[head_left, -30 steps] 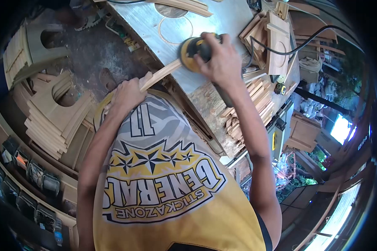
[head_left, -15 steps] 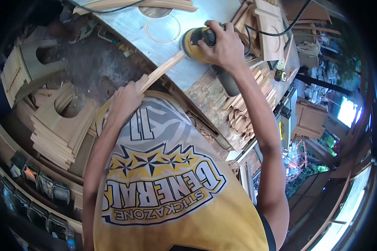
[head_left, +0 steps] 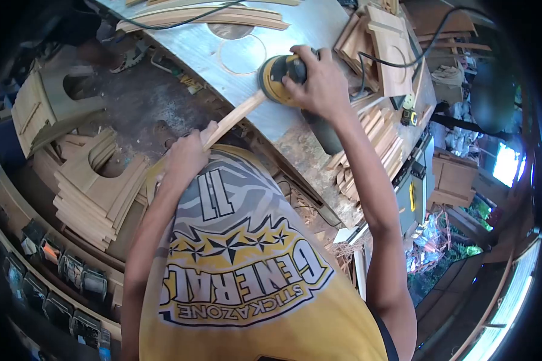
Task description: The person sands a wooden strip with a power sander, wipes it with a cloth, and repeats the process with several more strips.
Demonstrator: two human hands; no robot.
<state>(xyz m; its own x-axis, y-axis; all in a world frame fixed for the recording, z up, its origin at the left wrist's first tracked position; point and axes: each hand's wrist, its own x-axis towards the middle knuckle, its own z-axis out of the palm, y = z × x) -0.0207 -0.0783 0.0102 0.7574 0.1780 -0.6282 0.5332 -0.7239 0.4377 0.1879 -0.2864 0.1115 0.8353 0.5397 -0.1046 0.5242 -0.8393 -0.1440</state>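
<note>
My right hand (head_left: 322, 84) is wrapped round a yellow and black orbital sander (head_left: 277, 79), its round pad tilted against the far end of a narrow wooden strip (head_left: 239, 118). My left hand (head_left: 188, 155) grips the near end of that strip close to my body. The strip slants up across the edge of the metal-topped workbench (head_left: 247, 30). A dark dust canister (head_left: 322, 132) hangs behind the sander, under my right wrist. The sander hides the strip's far tip.
Cut wooden pieces (head_left: 376, 141) lie stacked right of the sander, near a tape measure (head_left: 409, 117). A black cord (head_left: 439, 42) loops across the bench's right. Curved strips (head_left: 211, 19) lie at the back. Stacked panels with round cutouts (head_left: 90, 192) stand at left. Another person's foot (head_left: 129, 59) shows at upper left.
The whole view has shifted, so the bench and stacks appear slightly lower and further right. Both hands keep their hold, and the sander has moved slightly against the strip's end.
</note>
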